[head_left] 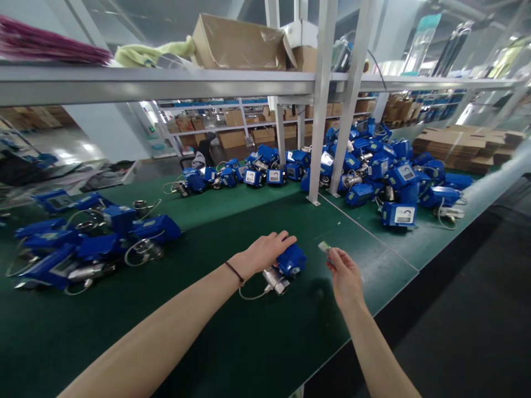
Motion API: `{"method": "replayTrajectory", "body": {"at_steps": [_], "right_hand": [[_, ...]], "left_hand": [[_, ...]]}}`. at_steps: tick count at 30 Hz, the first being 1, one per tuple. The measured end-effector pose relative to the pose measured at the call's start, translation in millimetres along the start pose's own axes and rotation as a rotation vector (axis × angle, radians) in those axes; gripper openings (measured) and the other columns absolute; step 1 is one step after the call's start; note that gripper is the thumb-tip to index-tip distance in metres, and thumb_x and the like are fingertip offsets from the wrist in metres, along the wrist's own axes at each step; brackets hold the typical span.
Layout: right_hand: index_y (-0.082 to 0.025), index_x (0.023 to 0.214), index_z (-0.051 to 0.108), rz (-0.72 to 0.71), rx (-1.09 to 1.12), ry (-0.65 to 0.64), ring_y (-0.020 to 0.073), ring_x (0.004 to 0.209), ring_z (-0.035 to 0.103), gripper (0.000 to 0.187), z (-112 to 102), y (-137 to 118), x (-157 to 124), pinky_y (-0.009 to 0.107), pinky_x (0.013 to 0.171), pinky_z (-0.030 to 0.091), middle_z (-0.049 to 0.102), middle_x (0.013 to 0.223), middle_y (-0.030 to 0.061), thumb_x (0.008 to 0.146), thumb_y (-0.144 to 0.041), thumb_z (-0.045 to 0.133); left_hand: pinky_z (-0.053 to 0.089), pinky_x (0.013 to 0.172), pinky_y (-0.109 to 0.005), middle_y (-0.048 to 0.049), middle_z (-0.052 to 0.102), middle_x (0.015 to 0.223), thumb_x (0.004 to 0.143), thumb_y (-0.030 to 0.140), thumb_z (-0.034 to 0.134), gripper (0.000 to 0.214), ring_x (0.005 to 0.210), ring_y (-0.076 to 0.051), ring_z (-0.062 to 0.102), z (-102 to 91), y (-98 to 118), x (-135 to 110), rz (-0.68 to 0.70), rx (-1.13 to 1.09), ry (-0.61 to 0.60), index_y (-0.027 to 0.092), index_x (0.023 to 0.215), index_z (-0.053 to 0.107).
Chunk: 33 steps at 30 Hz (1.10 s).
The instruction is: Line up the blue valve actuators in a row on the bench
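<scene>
On the green table, my left hand point(267, 251) is closed over the top of a blue motorized valve point(291, 260). The valve's silver metal body point(276, 280) faces me, and a thin pale cable point(253, 297) loops out toward my left forearm. Part of the blue housing is hidden under my fingers. To the right of the valve and apart from it, my right hand point(343, 271) pinches a small green-and-white piece point(324, 246), perhaps a label. It is too small to make out fully.
Several more blue valves point(120, 221) lie in a group at left; a larger heap point(373, 160) covers the back right. Metal shelf posts point(321, 110) stand on the table. Flattened cardboard point(452, 143) is stacked at far right. An overhead shelf point(166, 85) carries a cardboard box point(244, 44).
</scene>
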State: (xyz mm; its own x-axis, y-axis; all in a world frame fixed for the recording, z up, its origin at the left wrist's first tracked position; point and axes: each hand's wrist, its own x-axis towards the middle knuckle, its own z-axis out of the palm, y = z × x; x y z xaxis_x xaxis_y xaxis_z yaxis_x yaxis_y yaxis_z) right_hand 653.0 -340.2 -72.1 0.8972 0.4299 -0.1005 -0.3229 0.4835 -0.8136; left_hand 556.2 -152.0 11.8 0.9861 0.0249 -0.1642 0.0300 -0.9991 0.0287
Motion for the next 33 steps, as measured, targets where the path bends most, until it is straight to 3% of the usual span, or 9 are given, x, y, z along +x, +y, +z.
{"method": "replayTrajectory", "body": {"at_steps": [4, 7, 11, 14, 18, 22, 24, 28, 33], "right_hand": [[-0.033, 0.110, 0.061, 0.039, 0.095, -0.223, 0.0186, 0.110, 0.054, 0.040, 6, -5, 3, 0.035, 0.095, 0.042, 0.060, 0.116, -0.0003, 0.073, -0.043, 0.072], [-0.042, 0.136, 0.035, 0.062, 0.113, -0.399, 0.0239, 0.122, 0.047, 0.068, 17, -16, -1, 0.043, 0.099, 0.040, 0.048, 0.136, 0.0021, 0.076, -0.052, 0.065], [-0.038, 0.145, 0.014, 0.085, 0.093, -0.712, 0.0317, 0.125, 0.043, 0.102, 40, -37, -22, 0.049, 0.097, 0.040, 0.035, 0.146, 0.0083, 0.064, -0.061, 0.071], [-0.035, 0.147, 0.008, 0.101, 0.027, -0.852, 0.0341, 0.121, 0.047, 0.122, 55, -48, -42, 0.050, 0.094, 0.042, 0.042, 0.140, 0.0119, 0.051, -0.055, 0.081], [-0.034, 0.146, 0.011, 0.075, -0.009, -0.692, 0.0316, 0.113, 0.054, 0.116, 68, -45, -58, 0.048, 0.091, 0.045, 0.051, 0.128, 0.0102, 0.054, -0.044, 0.082], [-0.034, 0.145, 0.013, 0.011, -0.088, -0.481, 0.0315, 0.113, 0.053, 0.110, 77, -33, -63, 0.048, 0.090, 0.046, 0.044, 0.133, 0.0114, 0.058, -0.043, 0.079], [-0.032, 0.145, 0.012, -0.088, -0.198, -0.387, 0.0306, 0.117, 0.050, 0.109, 83, -28, -68, 0.047, 0.093, 0.045, 0.040, 0.136, 0.0112, 0.059, -0.040, 0.078], [-0.031, 0.146, 0.004, -0.268, -0.431, -0.324, 0.0304, 0.123, 0.042, 0.113, 99, -21, -89, 0.045, 0.099, 0.042, 0.033, 0.139, 0.0110, 0.060, -0.033, 0.078], [-0.031, 0.143, -0.016, -0.276, -0.536, -0.465, 0.0356, 0.132, 0.029, 0.129, 116, -9, -116, 0.052, 0.103, 0.036, 0.012, 0.149, 0.0130, 0.058, -0.025, 0.080]], "left_hand": [[0.048, 0.091, -0.048, -0.0102, 0.037, 0.137, 0.077, 0.014, 0.064, 0.070, 0.117, -0.029, 0.047, -8.6, 8, -32, -0.057, -0.105, 0.206, 0.028, 0.135, 0.026], [0.046, 0.097, -0.045, -0.0053, 0.040, 0.134, 0.075, 0.017, 0.067, 0.067, 0.117, -0.024, 0.047, -17.5, 20, -59, -0.073, -0.350, 0.418, 0.030, 0.129, 0.030], [0.047, 0.098, -0.039, -0.0029, 0.043, 0.130, 0.069, 0.017, 0.073, 0.071, 0.117, -0.021, 0.049, -24.4, 41, -90, -0.062, -0.581, 0.582, 0.032, 0.125, 0.032], [0.046, 0.099, -0.036, -0.0039, 0.044, 0.130, 0.073, 0.015, 0.069, 0.068, 0.121, -0.021, 0.046, -25.2, 52, -102, -0.021, -0.601, 0.633, 0.034, 0.126, 0.031], [0.045, 0.100, -0.039, -0.0039, 0.038, 0.138, 0.073, 0.013, 0.064, 0.067, 0.126, -0.024, 0.041, -20.6, 56, -112, -0.115, -0.666, 0.680, 0.036, 0.128, 0.035], [0.045, 0.096, -0.049, -0.0076, 0.030, 0.145, 0.082, 0.023, 0.054, 0.064, 0.127, -0.029, 0.041, -3.1, 79, -129, -0.567, -1.008, 0.752, 0.037, 0.137, 0.025], [0.039, 0.102, -0.051, -0.0100, 0.034, 0.143, 0.085, 0.032, 0.053, 0.067, 0.127, -0.029, 0.041, 8.3, 99, -135, -0.678, -1.242, 0.739, 0.035, 0.141, 0.016], [0.029, 0.109, -0.047, -0.0153, 0.041, 0.139, 0.075, 0.043, 0.068, 0.093, 0.130, -0.030, 0.038, 20.0, 130, -132, -0.508, -1.625, 0.819, 0.025, 0.144, 0.009], [0.042, 0.101, -0.040, -0.0137, 0.045, 0.137, 0.058, 0.044, 0.080, 0.107, 0.125, -0.031, 0.044, 15.8, 127, -128, -0.500, -1.879, 1.097, 0.026, 0.142, 0.016]]}}
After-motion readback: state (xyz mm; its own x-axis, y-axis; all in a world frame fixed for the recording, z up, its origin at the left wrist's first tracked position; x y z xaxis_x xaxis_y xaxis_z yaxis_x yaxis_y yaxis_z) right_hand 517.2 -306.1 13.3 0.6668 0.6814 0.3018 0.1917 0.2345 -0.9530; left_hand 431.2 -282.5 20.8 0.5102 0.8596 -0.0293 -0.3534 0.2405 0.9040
